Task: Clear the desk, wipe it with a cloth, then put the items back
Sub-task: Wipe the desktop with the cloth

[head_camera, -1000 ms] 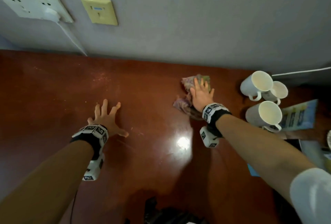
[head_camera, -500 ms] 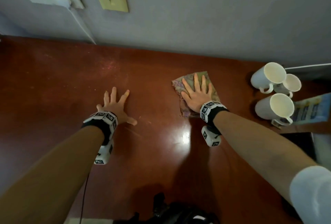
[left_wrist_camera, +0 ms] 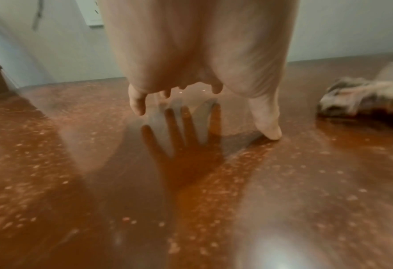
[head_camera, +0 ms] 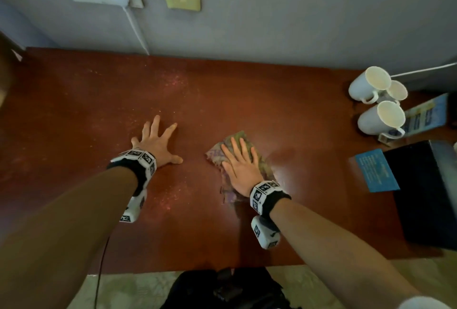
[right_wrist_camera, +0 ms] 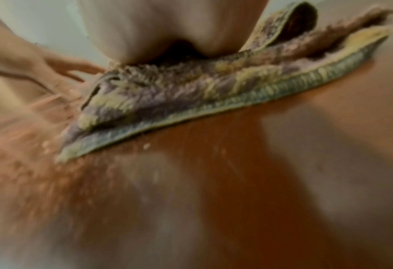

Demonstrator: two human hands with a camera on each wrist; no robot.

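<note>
Our right hand point(head_camera: 243, 167) presses flat, fingers straight, on the cloth point(head_camera: 237, 160) mid-desk point(head_camera: 74, 111); our left hand point(head_camera: 158, 145) lies splayed beside it, mugs point(head_camera: 378, 101) crowding the right edge.

Glossy red-brown wood desk point(head_camera: 247, 101) – dust-speckled, shaggy terry cloth point(right_wrist_camera: 191, 91) with ribbed hem, smooth white mugs point(head_camera: 380, 118) – probably ceramic
</note>
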